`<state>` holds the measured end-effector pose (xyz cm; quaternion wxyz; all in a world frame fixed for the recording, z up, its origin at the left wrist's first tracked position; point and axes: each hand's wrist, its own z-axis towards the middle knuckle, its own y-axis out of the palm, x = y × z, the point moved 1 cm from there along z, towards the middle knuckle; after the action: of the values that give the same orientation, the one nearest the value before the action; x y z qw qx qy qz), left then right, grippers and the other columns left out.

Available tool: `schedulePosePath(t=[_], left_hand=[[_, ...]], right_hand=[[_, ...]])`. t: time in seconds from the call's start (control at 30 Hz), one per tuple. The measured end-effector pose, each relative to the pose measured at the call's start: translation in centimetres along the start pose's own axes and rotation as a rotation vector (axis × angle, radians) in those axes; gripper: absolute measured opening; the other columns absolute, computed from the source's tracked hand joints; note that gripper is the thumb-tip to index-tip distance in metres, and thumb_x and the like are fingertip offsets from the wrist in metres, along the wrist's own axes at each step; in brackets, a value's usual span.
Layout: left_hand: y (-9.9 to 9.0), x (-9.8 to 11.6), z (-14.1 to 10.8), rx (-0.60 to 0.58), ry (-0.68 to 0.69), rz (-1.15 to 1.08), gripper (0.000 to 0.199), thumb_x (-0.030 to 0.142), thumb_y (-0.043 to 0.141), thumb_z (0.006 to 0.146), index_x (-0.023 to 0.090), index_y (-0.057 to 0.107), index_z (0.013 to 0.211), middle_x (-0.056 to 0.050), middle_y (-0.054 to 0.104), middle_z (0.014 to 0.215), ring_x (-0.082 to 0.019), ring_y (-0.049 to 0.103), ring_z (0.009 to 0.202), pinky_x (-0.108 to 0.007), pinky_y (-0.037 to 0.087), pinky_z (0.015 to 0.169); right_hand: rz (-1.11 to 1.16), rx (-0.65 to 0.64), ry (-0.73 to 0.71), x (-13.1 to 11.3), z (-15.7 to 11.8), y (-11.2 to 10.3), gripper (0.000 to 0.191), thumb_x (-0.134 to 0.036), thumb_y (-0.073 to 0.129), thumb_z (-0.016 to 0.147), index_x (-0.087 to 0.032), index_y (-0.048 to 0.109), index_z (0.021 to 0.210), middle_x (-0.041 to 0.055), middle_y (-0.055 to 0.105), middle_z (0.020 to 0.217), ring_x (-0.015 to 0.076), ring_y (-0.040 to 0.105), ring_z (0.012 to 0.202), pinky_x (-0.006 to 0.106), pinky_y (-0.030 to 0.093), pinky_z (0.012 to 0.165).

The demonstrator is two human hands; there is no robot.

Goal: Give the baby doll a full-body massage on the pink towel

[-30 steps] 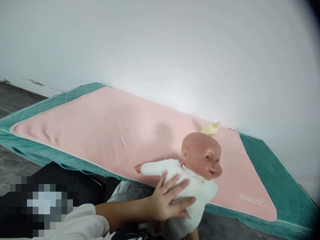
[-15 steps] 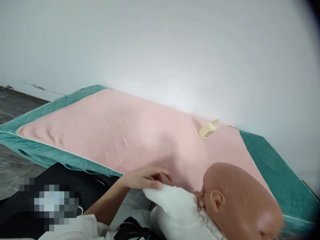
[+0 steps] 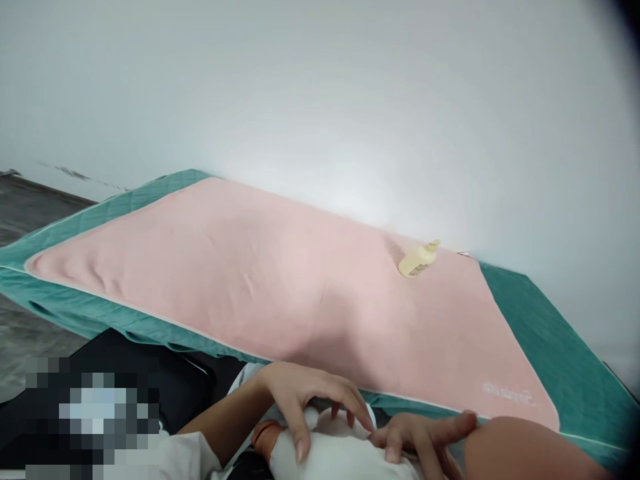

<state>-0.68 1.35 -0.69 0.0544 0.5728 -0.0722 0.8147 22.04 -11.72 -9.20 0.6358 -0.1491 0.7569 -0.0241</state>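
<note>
blanket [image 3: 200,253] lies pink behind; left hand [image 3: 306,389] arches, fingers parted, thumb on the white-clothed doll [image 3: 345,461], low in front; right hand [image 3: 423,435] splays beside the doll's head [image 3: 520,450]; whether either pinches anything, i cannot tell.

Head camera: head-worn, facing forward and down.
Left hand [image 3: 306,385]: close, 6 o'clock.
Right hand [image 3: 417,432]: close, 5 o'clock.
Pink mat [image 3: 280,253]: centre, seen from above.
Wall [image 3: 320,93]: beyond, 12 o'clock.
</note>
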Motion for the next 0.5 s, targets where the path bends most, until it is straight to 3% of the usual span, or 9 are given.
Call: schedulePosePath(t=[0.07,0.13,0.2,0.27,0.4,0.5], left_hand=[[0.4,-0.3,0.4,-0.022,0.081,-0.028,0.099,0.053,0.088,0.051,0.011,0.057,0.136,-0.019,0.06,0.132,-0.037,0.056,0.122,-0.038,0.045,0.103],[0.7,-0.4,0.6,-0.031,0.178,-0.037,0.098,0.052,0.086,0.056,0.006,0.056,0.137,-0.022,0.058,0.133,-0.038,0.054,0.126,-0.039,0.041,0.106],[0.8,-0.4,0.7,-0.038,0.241,-0.028,0.096,0.051,0.084,0.06,0.005,0.054,0.138,-0.022,0.056,0.135,-0.039,0.052,0.128,-0.039,0.04,0.107],[0.8,-0.4,0.7,-0.044,0.266,-0.015,0.094,0.049,0.083,0.063,0.007,0.052,0.14,-0.021,0.055,0.137,-0.038,0.051,0.128,-0.038,0.04,0.107],[0.7,-0.3,0.6,-0.05,0.256,-0.011,0.092,0.046,0.083,0.063,0.009,0.052,0.141,-0.019,0.055,0.137,-0.037,0.052,0.128,-0.037,0.04,0.107],[0.7,-0.2,0.7,-0.048,0.203,-0.022,0.095,0.053,0.083,0.06,0.011,0.054,0.14,-0.018,0.055,0.137,-0.037,0.051,0.128,-0.036,0.039,0.108]], right_hand=[[-0.05,-0.278,0.24,0.2,-0.4,0.0,0.097,-0.087,0.033,0.028,-0.062,0.056,0.119,-0.0013,0.034,0.025,0.0419,0.066,0.058,0.055,0.052,0.053],[-0.112,-0.409,0.58,-0.3,-1.3,0.0,0.103,-0.083,0.036,0.02,-0.062,0.056,0.119,-0.0035,0.024,0.022,0.0416,0.062,0.05,0.055,0.052,0.055],[-0.188,-0.446,0.811,-1.4,-2.3,0.0,0.109,-0.083,0.03,0.017,-0.062,0.055,0.121,-0.0056,0.012,0.021,0.0406,0.054,0.04,0.056,0.051,0.058],[-0.205,-0.368,0.922,-2.8,-3.1,0.0,0.114,-0.084,0.021,0.016,-0.061,0.054,0.122,-0.0078,-0.004,0.023,0.0394,0.043,0.031,0.055,0.049,0.06],[-0.167,-0.069,0.965,-5.7,-4.6,0.0,0.127,-0.085,0.0,0.013,-0.057,0.054,0.124,-0.0114,-0.038,0.037,0.0335,0.012,0.019,0.05,0.046,0.057],[-0.014,0.244,1.004,-7.5,-5.5,0.1,0.137,-0.076,-0.021,0.019,-0.049,0.036,0.141,-0.0108,-0.048,0.05,0.0291,-0.007,0.02,0.048,0.044,0.053]])
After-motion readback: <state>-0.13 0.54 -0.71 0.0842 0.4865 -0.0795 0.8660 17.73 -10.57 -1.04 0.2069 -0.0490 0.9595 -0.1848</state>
